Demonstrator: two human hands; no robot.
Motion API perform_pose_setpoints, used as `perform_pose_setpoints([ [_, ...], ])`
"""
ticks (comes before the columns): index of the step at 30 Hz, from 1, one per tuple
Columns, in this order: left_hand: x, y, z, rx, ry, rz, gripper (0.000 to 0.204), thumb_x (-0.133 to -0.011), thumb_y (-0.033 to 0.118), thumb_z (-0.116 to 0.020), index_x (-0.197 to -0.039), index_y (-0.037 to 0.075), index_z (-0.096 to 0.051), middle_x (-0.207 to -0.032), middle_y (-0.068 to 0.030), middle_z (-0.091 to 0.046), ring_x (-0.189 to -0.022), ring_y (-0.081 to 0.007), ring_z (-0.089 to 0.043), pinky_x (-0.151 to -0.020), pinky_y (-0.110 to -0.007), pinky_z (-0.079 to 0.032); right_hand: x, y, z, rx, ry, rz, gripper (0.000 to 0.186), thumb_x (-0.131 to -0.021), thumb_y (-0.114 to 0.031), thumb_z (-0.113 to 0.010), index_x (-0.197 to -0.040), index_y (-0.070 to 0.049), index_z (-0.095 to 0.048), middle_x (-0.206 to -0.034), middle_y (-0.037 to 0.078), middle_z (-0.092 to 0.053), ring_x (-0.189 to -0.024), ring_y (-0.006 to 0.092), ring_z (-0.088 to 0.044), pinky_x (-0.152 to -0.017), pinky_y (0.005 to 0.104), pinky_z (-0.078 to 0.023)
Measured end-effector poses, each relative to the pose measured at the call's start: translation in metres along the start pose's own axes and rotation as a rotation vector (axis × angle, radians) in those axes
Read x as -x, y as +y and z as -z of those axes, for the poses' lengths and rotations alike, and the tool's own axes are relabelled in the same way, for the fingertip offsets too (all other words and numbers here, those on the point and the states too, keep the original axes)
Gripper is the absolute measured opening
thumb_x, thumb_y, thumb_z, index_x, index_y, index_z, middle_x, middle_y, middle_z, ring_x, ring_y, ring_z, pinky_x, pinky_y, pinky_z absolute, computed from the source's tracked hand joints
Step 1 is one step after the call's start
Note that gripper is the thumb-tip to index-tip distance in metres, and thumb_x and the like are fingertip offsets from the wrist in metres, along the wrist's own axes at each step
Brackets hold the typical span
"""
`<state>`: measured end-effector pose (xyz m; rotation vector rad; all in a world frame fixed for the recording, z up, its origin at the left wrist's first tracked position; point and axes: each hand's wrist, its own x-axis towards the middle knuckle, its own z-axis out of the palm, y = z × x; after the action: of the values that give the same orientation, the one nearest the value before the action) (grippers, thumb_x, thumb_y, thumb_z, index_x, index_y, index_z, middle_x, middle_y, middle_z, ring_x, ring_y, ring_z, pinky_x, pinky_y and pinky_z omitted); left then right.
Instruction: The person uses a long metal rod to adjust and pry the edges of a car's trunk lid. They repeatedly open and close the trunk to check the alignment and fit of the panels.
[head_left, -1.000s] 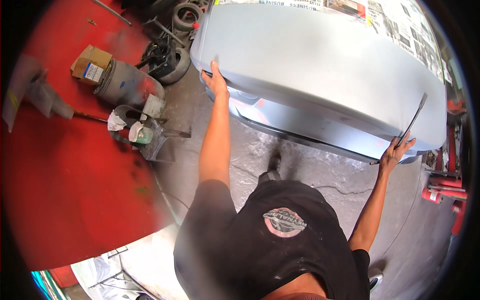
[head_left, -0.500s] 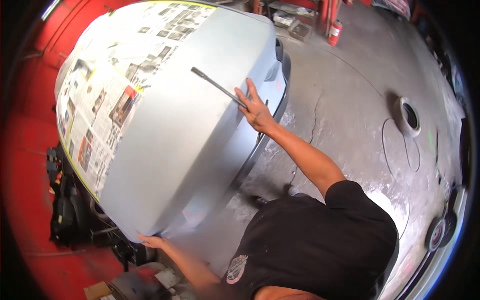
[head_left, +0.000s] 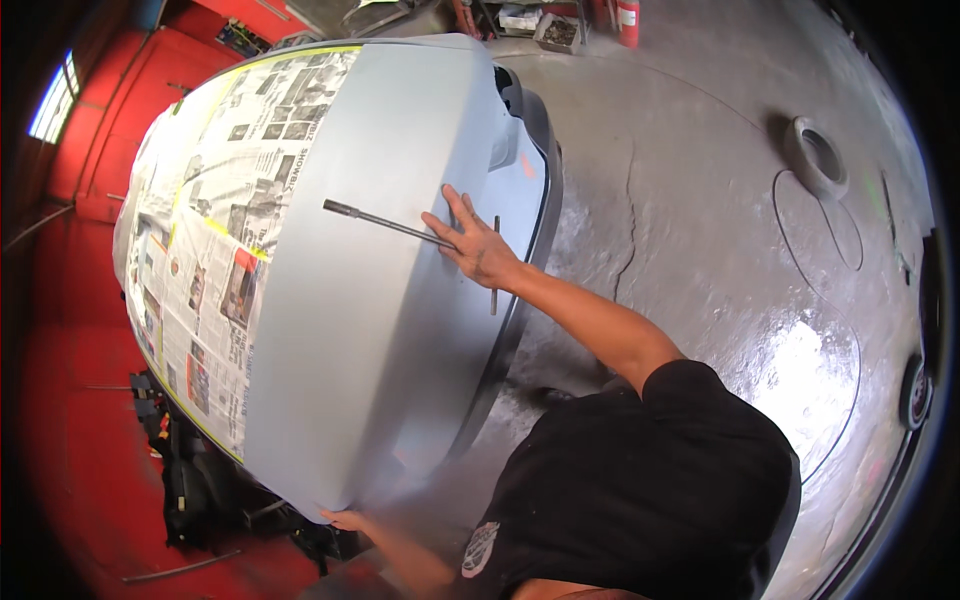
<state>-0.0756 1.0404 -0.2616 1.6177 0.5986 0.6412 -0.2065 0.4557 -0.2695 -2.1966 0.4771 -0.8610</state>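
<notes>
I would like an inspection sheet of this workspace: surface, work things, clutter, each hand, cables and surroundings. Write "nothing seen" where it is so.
Surface: grey car, partly covered by newspaper with yellow tape; floor grey, cracked.
Work things: T-shaped tool, shaft reaching over the car.
Clutter: tyre on the floor; dark parts beside the car.
Left hand: at the car's edge; grip unclear.
Right hand: at the car's rear, fingers spread, tool held under it.
Cables: thin dark line, cable or hose, looping near the tyre.
Surroundings: red wall; red extinguisher.
</notes>
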Motion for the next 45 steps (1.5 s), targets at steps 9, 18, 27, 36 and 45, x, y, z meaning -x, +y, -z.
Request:
perform_pose_setpoints([
  [9, -0.013, -0.002, 0.004, -0.337, 0.073, -0.058, 0.081, -0.097, 0.049, -0.052, -0.144, -0.014, -0.033, -0.141, -0.0341, -0.045, -0.121, -0.0437, -0.056, -0.099, -0.053, -0.051, 0.001, 0.004, 0.008, -0.014, 0.013, 0.004, 0.067, -0.096, -0.022, -0.064, -0.154, -0.038, -0.035, -0.168, 0.012, -0.006, -0.144, 0.0561, -0.024, -0.114, 0.0560, -0.039],
  [18, 0.108, 0.048, -0.095, -0.855, -0.660, -1.251, 0.070, -0.097, 0.031, -0.064, -0.153, 0.001, -0.036, -0.160, -0.0219, -0.031, -0.148, -0.0389, -0.028, -0.120, -0.048, -0.022, -0.001, 0.015, 0.000, -0.083, 0.043, 0.034, 0.065, -0.096, -0.023, -0.064, -0.153, -0.036, -0.038, -0.168, 0.013, -0.007, -0.143, 0.0579, -0.022, -0.116, 0.0582, -0.034],
  [27, 0.237, 0.085, -0.152, -0.950, -0.781, -1.395, 0.075, -0.087, 0.037, -0.072, -0.151, 0.011, -0.044, -0.156, -0.0188, -0.041, -0.145, -0.0412, -0.036, -0.113, -0.059, -0.028, -0.004, 0.010, 0.005, -0.065, 0.058, 0.086, 0.064, -0.093, -0.020, -0.066, -0.152, -0.032, -0.041, -0.165, 0.018, -0.015, -0.141, 0.0595, -0.027, -0.111, 0.0609, -0.038],
  [36, 0.239, 0.083, -0.158, -0.937, -0.750, -1.397, 0.076, -0.083, 0.032, -0.075, -0.149, 0.009, -0.045, -0.156, -0.0194, -0.041, -0.143, -0.0429, -0.038, -0.113, -0.060, -0.027, -0.009, 0.025, 0.031, -0.066, -0.103, 0.098, 0.069, -0.091, -0.017, -0.066, -0.154, -0.026, -0.038, -0.166, 0.015, -0.013, -0.144, 0.0537, -0.026, -0.111, 0.0682, -0.031],
  [45, 0.222, 0.071, -0.157, -0.872, -0.758, -1.381, 0.073, -0.081, 0.032, -0.070, -0.147, 0.010, -0.048, -0.155, -0.0201, -0.042, -0.143, -0.0454, -0.037, -0.113, -0.064, -0.025, -0.081, 0.128, 0.051, -0.253, 0.265, -0.180, 0.051, -0.102, -0.021, -0.053, -0.151, -0.008, -0.044, -0.153, 0.017, -0.046, -0.140, 0.0245, -0.045, -0.110, 0.0349, -0.040],
])
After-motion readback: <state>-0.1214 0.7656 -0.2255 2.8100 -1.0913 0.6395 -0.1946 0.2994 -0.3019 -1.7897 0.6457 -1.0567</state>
